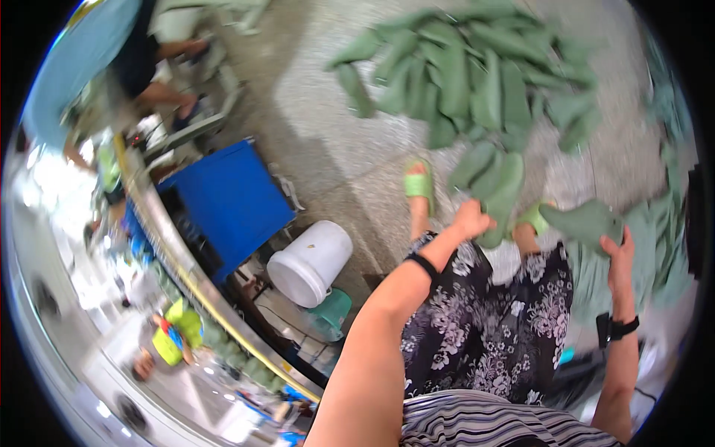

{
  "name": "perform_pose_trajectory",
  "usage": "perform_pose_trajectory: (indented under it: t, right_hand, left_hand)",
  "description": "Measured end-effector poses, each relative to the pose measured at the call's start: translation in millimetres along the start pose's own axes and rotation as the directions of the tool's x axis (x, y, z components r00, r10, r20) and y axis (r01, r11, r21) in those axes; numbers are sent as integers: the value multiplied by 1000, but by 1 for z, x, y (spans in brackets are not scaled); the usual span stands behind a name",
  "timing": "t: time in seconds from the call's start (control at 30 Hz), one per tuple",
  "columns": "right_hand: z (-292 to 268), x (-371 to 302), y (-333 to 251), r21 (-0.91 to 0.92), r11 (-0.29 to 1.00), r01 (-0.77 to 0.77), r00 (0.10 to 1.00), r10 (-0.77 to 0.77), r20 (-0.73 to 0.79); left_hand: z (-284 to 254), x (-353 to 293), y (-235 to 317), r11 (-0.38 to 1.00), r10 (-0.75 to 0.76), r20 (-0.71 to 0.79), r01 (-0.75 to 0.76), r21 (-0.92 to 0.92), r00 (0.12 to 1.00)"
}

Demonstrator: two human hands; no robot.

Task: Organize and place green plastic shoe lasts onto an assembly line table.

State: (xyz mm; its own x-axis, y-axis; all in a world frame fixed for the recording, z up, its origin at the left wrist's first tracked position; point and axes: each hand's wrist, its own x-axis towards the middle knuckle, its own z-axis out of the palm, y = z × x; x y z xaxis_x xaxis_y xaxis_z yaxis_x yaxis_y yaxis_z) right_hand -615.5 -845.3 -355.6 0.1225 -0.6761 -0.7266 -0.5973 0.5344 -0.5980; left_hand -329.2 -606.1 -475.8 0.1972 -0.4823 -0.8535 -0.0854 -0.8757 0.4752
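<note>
Holding one sock-shaped green fabric piece (508,179) in the head view, left hand (471,220) sits just on the wearer's side of the floor pile (465,78); use that pile as landmark. Left fingers clamped on the piece near its lower end, so most of it spreads toward the pile; a loose green piece (472,165) lies right beside it, between it and the pile. Can't tell whether the held one touches the floor.

Right hand (620,252), farther right and nearer the wearer than the pile, has thumb and fingers clamped on one corner of a second green piece (585,223). Corner grip probably leaves the broad part flat and easy to see. Under and beside that hand, right of the pile and nearer the wearer: a paler green cloth heap (644,257), likely put within easy reach.

Pile pieces overlap every which way, looks dropped rather than stacked. Left of the pile, toward the wearer: blue flat-topped box (231,205), white bucket (311,262), teal bin (329,314), probably tucked by the desk (216,316) to save floor. Co-worker's legs (160,86) farther left of the pile. Frame blurry there.
</note>
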Motion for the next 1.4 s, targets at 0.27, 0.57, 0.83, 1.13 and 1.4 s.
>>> perform_pose_trajectory:
  t: [0.27, 0.57, 0.83, 1.13, 1.4]
  right_hand:
    - [109, -128, -170, -31, 971, 237, 905, -209, 371]
    - [344, -307, -303, 240, 957, 163, 652, -287, 702]
    - [609, -457, -329, 435, 793, 427, 208, -554, 806]
    - [790, -547, -264, 612, 471, 636, -428, -445, 787]
    - [611, -237, -267, 10, 573, 819, 198, -298, 934]
  left_hand:
    - [-160, -260, 14, 803, 25, -406, -260, -536, 913]
    - [-298, -463, -45, 298, -263, -566, -493, -818, 781]
    - [-410, -615, -178, 461, -642, -728, -639, -616, 239]
    - [-497, -642, -372, 777, -629, -776, -35, -628, -50]
    - [-455, -560, -272, 917, -64, -888, 325, -232, -456]
